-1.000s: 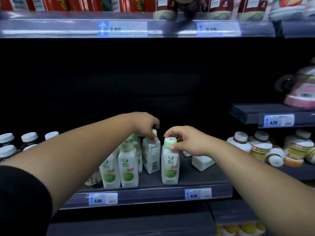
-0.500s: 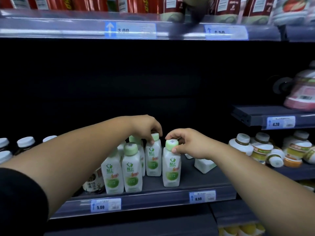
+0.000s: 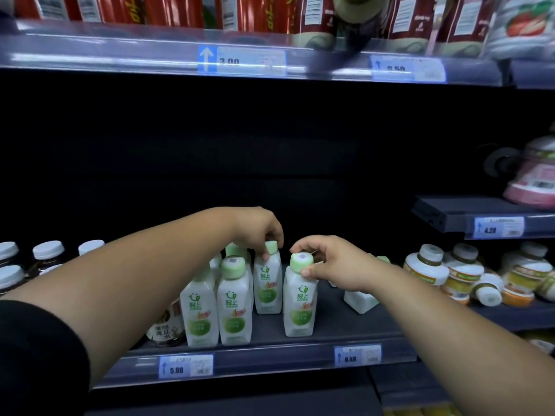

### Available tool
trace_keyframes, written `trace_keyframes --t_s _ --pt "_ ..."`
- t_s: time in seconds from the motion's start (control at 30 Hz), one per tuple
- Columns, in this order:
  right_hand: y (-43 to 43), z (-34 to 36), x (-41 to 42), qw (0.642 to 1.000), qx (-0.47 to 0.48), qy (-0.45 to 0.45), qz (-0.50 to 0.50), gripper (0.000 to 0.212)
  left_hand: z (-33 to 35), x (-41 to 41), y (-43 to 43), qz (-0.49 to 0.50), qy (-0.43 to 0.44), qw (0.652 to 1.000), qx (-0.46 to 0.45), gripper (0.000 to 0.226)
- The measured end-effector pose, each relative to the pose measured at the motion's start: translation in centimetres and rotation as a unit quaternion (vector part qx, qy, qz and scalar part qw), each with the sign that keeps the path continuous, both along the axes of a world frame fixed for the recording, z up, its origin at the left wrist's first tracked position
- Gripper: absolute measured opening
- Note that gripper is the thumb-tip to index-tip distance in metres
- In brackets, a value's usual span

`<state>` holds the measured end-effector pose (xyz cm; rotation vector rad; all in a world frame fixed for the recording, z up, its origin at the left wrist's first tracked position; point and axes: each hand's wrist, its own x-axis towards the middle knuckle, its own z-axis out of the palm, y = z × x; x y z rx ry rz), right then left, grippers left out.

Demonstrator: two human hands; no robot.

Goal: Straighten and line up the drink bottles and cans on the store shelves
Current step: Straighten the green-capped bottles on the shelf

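Several white bottles with green caps and green labels stand on a dark shelf (image 3: 345,334). My left hand (image 3: 258,229) grips the cap of a rear bottle (image 3: 267,289), which stands upright with its label facing me. My right hand (image 3: 333,262) pinches the cap of the front right bottle (image 3: 298,310), also upright. Two more bottles (image 3: 199,313) (image 3: 234,310) stand at the front left. A white bottle (image 3: 359,300) lies partly hidden under my right forearm.
Dark bottles with white caps (image 3: 48,250) stand at the far left. Yellow-labelled jars (image 3: 426,265) crowd the right shelf, one lying on its side (image 3: 486,292). Red cartons (image 3: 312,16) line the top shelf. A pink-labelled bottle (image 3: 534,181) sits on a higher right shelf.
My left hand has turned the rear bottle so that its green label faces forward and set it straighter. My right hand stays on the front bottle's cap.
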<state>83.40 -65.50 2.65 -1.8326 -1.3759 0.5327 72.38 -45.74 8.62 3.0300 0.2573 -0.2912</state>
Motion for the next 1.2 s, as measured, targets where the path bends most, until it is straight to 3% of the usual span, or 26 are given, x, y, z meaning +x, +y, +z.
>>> trace_keyframes --t_s 0.27,0.4,0.5,0.77,0.97,1.1,1.2 --pt "0.0 0.1 -0.2 1.0 0.0 0.0 -0.004 0.036 -0.1 -1.2 0.1 0.019 -0.021 0.998 -0.053 0.05" --pt "0.5 0.1 -0.8 1.0 0.007 0.016 0.013 0.035 -0.1 -3.3 1.1 0.068 -0.065 0.989 -0.112 0.039" --pt "1.5 0.0 -1.9 1.0 0.005 0.01 0.025 0.034 -0.4 -5.2 2.1 0.082 -0.067 0.986 -0.128 0.03" --pt "3.8 -0.3 -4.5 1.0 0.012 -0.027 0.009 0.039 -1.1 -7.1 2.1 0.072 -0.088 0.985 -0.129 0.037" --pt "2.4 0.8 -1.8 0.994 0.015 0.106 -0.01 0.038 -0.8 -6.5 0.9 0.037 -0.126 0.978 -0.16 0.056" --pt "1.0 -0.9 2.9 0.99 -0.021 -0.02 -0.135 0.046 -1.6 -5.4 -0.2 0.004 -0.134 0.98 -0.15 0.073" --pt "1.6 -3.5 4.6 0.974 -0.117 -0.132 -0.145 0.058 -2.8 -4.9 -0.7 -0.013 -0.101 0.989 -0.108 0.09"
